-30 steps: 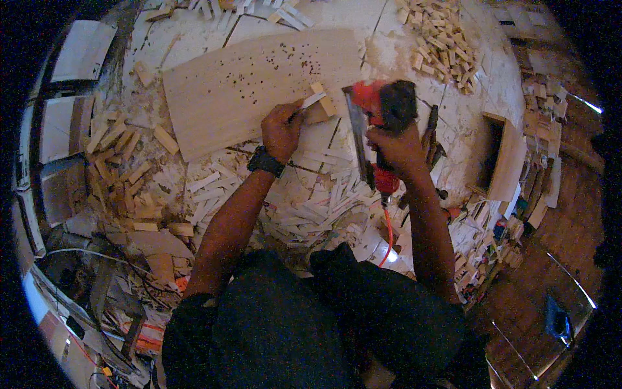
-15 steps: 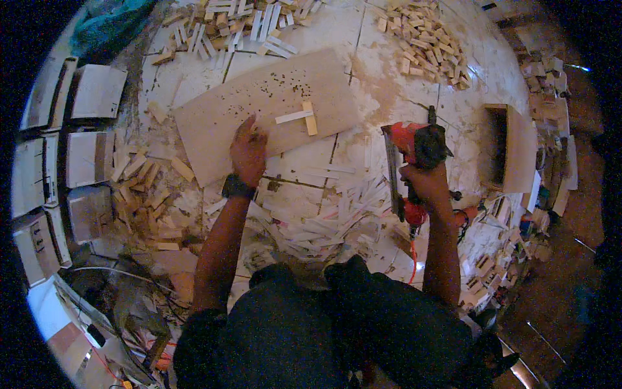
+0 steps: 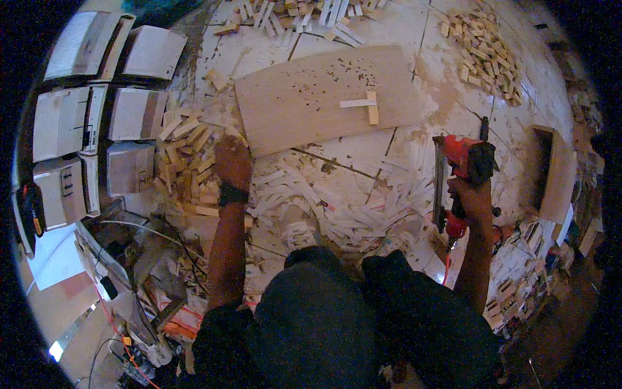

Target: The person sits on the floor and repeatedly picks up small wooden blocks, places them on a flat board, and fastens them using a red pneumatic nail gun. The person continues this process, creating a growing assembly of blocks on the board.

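My right hand is wrapped round the handle of a red and black nail gun, held over the floor on the right. An orange-red air hose runs down from its base. My left hand, with a dark band on its wrist, is at the right edge of a pile of short wood blocks; its fingers are blurred. On a flat wooden board ahead, a pale thin strip meets a small wood block in a T shape. Dark specks, apparently small metal pieces, are scattered over the board.
White strips litter the floor before my feet. Stacked boxes stand at the left. More block piles lie ahead, one at the far right. An open wooden box sits right of the nail gun.
My left hand has left the board's near edge and moved to the block pile on the left. The view has swung left. The nail gun stays in my right hand.
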Tool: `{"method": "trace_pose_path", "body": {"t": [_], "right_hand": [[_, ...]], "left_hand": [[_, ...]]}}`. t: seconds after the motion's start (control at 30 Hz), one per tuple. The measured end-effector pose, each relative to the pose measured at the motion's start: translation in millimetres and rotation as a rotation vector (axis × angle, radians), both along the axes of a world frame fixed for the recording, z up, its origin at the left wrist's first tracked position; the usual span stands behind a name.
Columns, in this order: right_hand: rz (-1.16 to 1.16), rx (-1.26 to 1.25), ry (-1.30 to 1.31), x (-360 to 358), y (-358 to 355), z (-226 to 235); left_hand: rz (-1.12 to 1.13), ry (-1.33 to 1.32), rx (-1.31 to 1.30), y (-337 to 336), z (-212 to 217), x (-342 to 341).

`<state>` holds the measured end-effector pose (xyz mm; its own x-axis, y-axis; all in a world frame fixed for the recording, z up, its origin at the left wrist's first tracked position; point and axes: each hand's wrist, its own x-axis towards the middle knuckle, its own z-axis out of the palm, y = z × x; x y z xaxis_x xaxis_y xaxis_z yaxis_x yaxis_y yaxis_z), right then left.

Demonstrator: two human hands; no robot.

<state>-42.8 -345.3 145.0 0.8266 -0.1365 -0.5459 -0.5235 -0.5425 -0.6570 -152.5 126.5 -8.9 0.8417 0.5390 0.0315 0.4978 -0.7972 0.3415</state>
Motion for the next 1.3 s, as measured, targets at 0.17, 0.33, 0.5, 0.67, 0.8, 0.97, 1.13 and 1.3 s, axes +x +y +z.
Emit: {"method": "trace_pose_path", "body": {"t": [0.17,0.33,0.5,0.67,0.8,0.97,1.13,1.3], "right_hand": [[0.000,0.064,-0.088,-2.7,5.1,10.0],[-0.006,0.084,-0.140,-2.6,6.5,4.1],[-0.027,0.048,-0.106,-4.4,12.8,3.1],[-0.076,0.113,-0.021,-6.6,17.9,15.3],[-0.022,0.107,-0.036,-3.3,19.3,17.3],[-0.021,0.070,-0.040,-3.4,19.7,11.6],[0.077,0.028,-0.091,4.4,21.0,6.3],[0.171,0.075,-0.171,9.4,31.4,7.7]], "left_hand": [[-0.923,0.111,-0.060,-49.7,4.1,-27.5],[-0.905,0.526,-0.076,-47.8,20.4,-4.4],[-0.885,0.711,-0.109,-67.7,27.8,3.6],[-0.719,0.436,-0.287,-76.1,19.4,6.2],[-0.289,0.034,-0.871,-90.2,23.8,26.2],[-0.193,0.020,-1.205,-137.7,36.5,67.8],[0.073,0.100,-1.367,-159.8,41.1,85.5],[0.039,0.030,-1.429,-163.0,26.5,98.0]]}}
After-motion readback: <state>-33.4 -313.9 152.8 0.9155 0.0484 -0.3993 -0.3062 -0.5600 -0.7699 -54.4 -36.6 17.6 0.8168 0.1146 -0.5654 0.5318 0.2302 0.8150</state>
